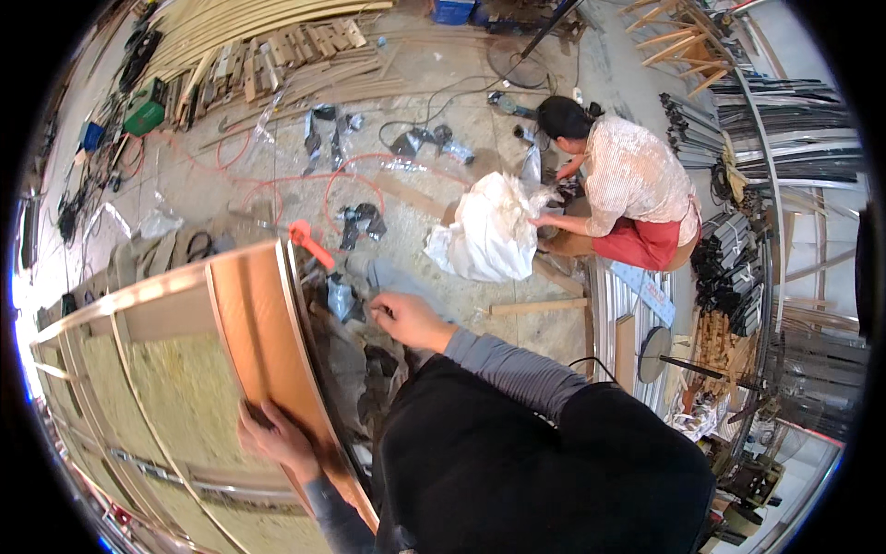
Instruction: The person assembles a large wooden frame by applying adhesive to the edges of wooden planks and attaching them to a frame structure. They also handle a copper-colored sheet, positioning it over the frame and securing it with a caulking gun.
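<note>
A large framed panel (pixel 185 388), with yellowish fibrous filling between its bars, stands at my left. Along its near side runs a smooth copper-coloured face (pixel 251 319) with a thin metal edge. My left hand (pixel 279 441) lies on this face, its fingers bent over the edge toward the filling. My right hand (pixel 411 320) hovers just right of the panel's far corner, thumb and fingers pinched together; a small dark spot shows between them, too small to name. Close by, an orange-red tool-like piece (pixel 311 244) sits at the panel's corner.
A co-worker (pixel 637 175) crouches at the far right, hands at a white sack (pixel 487 226). Black scraps (pixel 362 222), orange hose (pixel 346 166) and wood strips (pixel 537 307) lie on the concrete. Timber (pixel 268 55) is piled far left; metal profiles (pixel 784 129) are stacked right.
</note>
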`<state>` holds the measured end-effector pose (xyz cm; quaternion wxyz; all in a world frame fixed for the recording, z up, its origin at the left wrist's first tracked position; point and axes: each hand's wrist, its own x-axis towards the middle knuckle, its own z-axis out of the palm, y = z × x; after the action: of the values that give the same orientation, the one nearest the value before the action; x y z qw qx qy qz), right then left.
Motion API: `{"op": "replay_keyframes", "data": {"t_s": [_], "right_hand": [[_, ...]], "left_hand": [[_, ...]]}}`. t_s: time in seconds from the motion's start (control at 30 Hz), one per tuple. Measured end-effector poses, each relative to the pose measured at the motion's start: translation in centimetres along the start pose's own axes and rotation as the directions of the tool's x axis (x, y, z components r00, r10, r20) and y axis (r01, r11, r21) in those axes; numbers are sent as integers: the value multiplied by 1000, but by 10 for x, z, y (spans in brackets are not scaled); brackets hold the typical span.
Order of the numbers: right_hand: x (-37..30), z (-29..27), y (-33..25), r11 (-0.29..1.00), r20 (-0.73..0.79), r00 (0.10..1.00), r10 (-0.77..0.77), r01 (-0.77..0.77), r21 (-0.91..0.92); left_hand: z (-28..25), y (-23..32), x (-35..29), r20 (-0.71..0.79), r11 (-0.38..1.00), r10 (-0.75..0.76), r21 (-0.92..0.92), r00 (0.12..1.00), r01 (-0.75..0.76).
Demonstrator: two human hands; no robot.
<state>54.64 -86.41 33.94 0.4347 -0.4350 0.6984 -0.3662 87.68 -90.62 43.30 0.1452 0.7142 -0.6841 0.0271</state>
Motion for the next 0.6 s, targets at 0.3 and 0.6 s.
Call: {"op": "replay_keyframes", "data": {"t_s": [0.3, 0.6], "right_hand": [[-110, 4, 45, 995, 320, 947, -32, 59, -75], [-122, 40, 134, 958, 237, 948, 215, -251, 137]], "left_hand": [[-7, 7, -20, -7, 993, -1, -117, 1000, 0], [2, 10, -15, 63, 997, -19, -68, 998, 23]]}}
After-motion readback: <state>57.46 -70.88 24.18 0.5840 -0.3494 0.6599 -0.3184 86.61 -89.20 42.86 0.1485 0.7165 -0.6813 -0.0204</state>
